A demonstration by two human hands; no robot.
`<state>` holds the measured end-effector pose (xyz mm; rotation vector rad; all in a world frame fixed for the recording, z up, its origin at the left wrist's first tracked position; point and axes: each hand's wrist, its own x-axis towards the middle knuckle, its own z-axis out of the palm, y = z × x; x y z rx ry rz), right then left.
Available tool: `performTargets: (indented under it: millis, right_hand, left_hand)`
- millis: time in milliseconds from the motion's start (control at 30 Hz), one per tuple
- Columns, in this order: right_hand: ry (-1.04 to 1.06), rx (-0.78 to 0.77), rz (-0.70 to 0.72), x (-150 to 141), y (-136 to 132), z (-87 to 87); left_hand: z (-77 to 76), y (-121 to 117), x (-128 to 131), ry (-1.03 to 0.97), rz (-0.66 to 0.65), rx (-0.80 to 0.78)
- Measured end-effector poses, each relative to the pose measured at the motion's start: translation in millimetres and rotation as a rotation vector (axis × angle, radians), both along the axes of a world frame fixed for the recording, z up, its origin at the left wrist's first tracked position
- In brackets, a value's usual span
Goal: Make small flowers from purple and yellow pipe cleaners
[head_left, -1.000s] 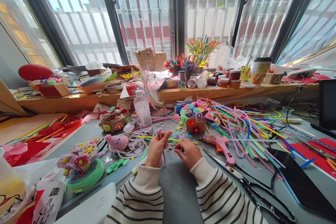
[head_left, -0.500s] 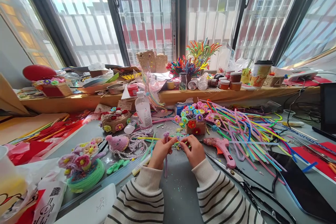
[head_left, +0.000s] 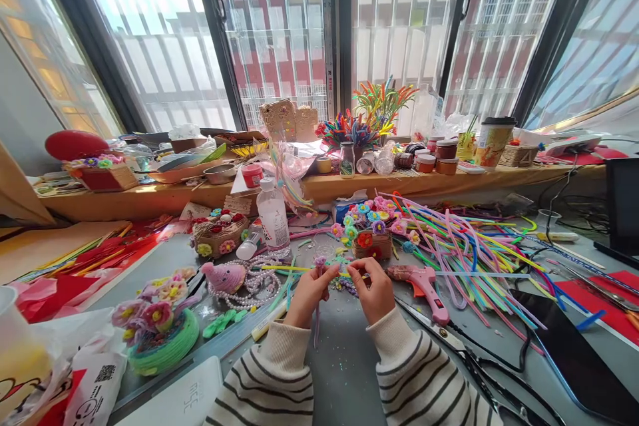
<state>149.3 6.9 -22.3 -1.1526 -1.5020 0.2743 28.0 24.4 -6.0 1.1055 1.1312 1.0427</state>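
"Head view: a person in cream sleeves with dark stripes [head_left: 269,383] works at a grey tabletop [head_left: 344,389]. What is in the fingers?"

"The left hand [head_left: 308,294] grasps a thin, fuzzy lavender stem [head_left: 316,327], its bunched tip above the grip, its straight tail hanging below."

"And the right hand [head_left: 375,291]?"

"Thumb and forefinger come together just beside the left hand; whether they pinch anything cannot be told."

"How far along does the piece look?"

"Partway, judging by appearance: the top is gathered into a small tuft, the tail plain. How much is left is unclear. Just beyond, multicoloured fuzzy flowers [head_left: 379,225] crowd a small brown basket [head_left: 383,245], apparently finished."

"What lies close by?"

"A pink glue gun [head_left: 425,285] beside the right hand, black-handled metal scissors [head_left: 455,343] near the right sleeve, and farther off a heap of loose, multicoloured fuzzy stems [head_left: 472,256]."
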Motion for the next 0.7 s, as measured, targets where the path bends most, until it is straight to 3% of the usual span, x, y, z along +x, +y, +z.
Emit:
performTargets:
  millis: [467,700]
  right_hand:
    - [0.007,-0.025,0.054,-1.7,0.3,-1.5]
    - [0.026,-0.018,0.020,-0.3,2.3,-4.7]
  left_hand:
    - [-11.2,2.5,1.1,0.147,-0.087,0.131]
    - [-6.2,0.0,2.4,0.164,-0.124,0.090]
